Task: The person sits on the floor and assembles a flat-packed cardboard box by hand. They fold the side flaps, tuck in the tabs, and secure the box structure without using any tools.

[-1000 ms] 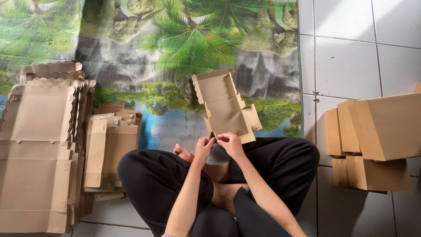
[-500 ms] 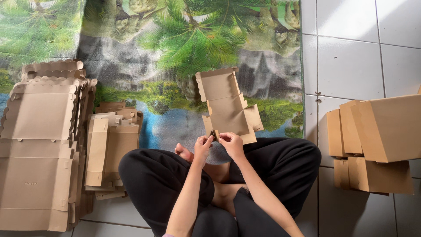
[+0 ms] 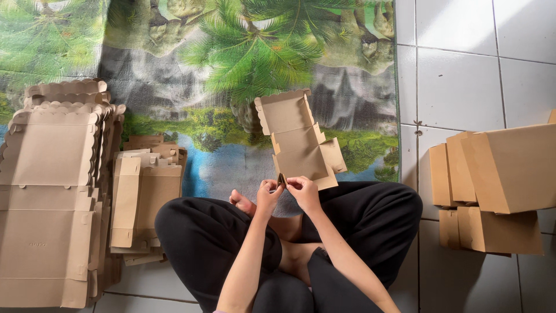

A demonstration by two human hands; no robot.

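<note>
You held a half-folded cardboard box (image 3: 298,139) over your lap, its far flaps open; your left hand (image 3: 267,194) and right hand (image 3: 303,190) both pinched its near edge. Finished boxes (image 3: 498,174) sat at right, while flat blanks (image 3: 55,197) remained stacked at left.

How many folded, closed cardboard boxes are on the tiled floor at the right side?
4 visible: a large one on top, two narrower ones beside it, one underneath. More may be hidden beyond the frame edge.
</note>
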